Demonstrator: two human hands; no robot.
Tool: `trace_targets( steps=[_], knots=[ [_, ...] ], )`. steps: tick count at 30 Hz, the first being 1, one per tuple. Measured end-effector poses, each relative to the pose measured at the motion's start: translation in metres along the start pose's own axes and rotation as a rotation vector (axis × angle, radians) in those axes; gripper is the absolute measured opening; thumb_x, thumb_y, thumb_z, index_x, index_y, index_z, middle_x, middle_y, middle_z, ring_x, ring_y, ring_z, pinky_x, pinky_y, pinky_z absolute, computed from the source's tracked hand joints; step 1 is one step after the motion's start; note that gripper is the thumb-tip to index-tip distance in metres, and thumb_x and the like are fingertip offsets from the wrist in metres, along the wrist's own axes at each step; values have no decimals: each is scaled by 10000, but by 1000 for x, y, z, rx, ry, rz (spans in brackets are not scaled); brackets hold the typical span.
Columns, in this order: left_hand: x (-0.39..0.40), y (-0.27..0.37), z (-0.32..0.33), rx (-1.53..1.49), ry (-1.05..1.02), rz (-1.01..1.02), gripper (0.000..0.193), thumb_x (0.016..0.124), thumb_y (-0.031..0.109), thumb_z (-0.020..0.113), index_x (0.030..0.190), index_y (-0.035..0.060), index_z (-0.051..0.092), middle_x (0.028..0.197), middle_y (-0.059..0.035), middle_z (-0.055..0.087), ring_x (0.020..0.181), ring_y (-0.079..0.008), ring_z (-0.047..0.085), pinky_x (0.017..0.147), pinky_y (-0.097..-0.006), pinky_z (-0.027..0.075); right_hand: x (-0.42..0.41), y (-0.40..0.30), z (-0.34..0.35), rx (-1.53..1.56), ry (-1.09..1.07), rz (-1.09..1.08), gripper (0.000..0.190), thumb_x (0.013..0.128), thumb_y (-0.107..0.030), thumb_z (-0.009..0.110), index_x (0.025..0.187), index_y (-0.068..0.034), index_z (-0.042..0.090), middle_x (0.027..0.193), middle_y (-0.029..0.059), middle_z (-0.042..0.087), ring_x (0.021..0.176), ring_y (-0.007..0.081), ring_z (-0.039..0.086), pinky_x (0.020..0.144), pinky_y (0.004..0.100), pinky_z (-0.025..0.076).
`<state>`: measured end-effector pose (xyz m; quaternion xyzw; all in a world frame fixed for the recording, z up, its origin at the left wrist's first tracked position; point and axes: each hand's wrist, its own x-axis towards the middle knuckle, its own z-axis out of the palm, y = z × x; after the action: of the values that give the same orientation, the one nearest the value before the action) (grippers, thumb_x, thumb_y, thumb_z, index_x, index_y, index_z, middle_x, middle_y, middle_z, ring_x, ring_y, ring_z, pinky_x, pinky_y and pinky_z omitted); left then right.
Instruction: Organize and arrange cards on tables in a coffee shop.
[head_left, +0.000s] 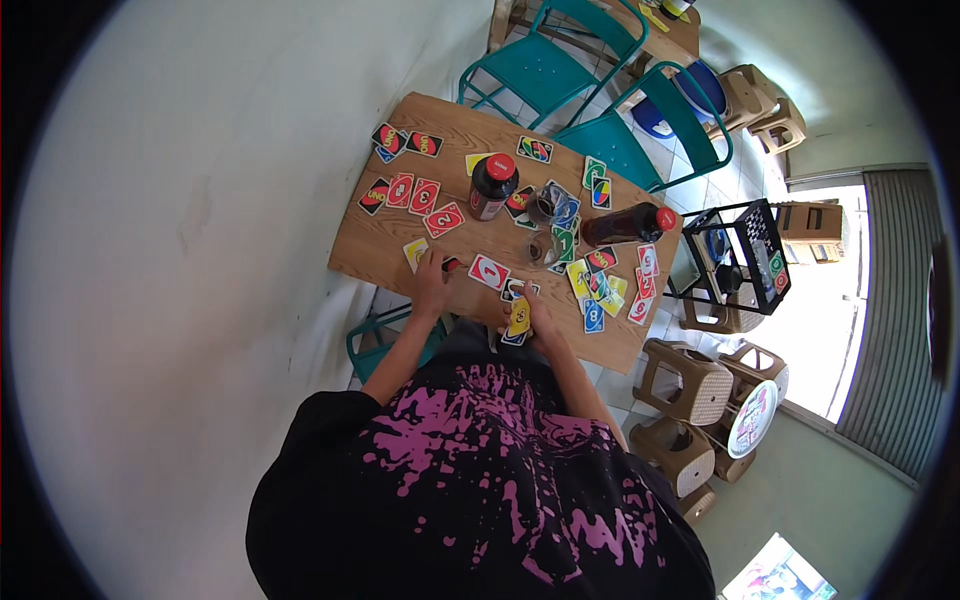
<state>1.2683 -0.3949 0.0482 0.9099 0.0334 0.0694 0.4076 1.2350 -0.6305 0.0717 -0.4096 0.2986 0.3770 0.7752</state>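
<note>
My right hand (541, 324) grips a small stack of UNO cards near the table's front edge. A yellow 3 card (519, 316) lies on top, and a blue card (514, 338) shows under it. My left hand (430, 289) rests at the near edge, its fingertips by a yellow card (415, 253) and a partly covered dark card (450, 264). Whether those fingers pinch a card is hard to tell. Between the hands lies a red 1 card (489, 271). A black card (517, 289) is just beyond my right fingers.
Two red-capped bottles, one upright (492, 187) and one at the right (628, 224), are on the wooden table (450, 120). Clear glasses (548, 204) are among scattered cards. Teal folding chairs (534, 71) border the far side; brown plastic stools (686, 382) stand right. A wall (187, 225) rises left.
</note>
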Motion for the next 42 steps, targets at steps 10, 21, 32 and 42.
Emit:
trace_targets(
  steps=[10,21,32,42],
  knots=[
    [-21,-22,10,-20,-230,103,201,750,-27,615,945,19,627,989,-143,582,971,-351,562,852,-421,480,1,1,-4,-1,-9,1,620,993,-610,392,1346,-103,451,819,52,548,636,162,580,660,398,597],
    [39,8,42,292,-275,-6,594,723,143,811,1248,69,544,1241,-133,538,1188,-347,494,977,-487,439,-14,0,2,-63,47,38,609,980,-595,458,1339,-103,458,832,48,551,647,152,576,627,367,579],
    [45,-17,55,225,-318,-174,353,779,85,736,1098,58,588,1184,-160,606,1141,-363,538,915,-464,464,-23,-1,-8,23,-10,35,485,996,-477,521,1219,-48,479,829,49,543,628,154,550,537,329,504],
    [16,-8,52,122,-515,295,323,786,102,696,1108,99,672,1244,-55,561,1216,-293,473,1001,-470,408,-15,2,-3,-18,6,34,478,997,-475,519,1206,-47,475,821,55,544,603,161,539,536,334,495]
  ],
)
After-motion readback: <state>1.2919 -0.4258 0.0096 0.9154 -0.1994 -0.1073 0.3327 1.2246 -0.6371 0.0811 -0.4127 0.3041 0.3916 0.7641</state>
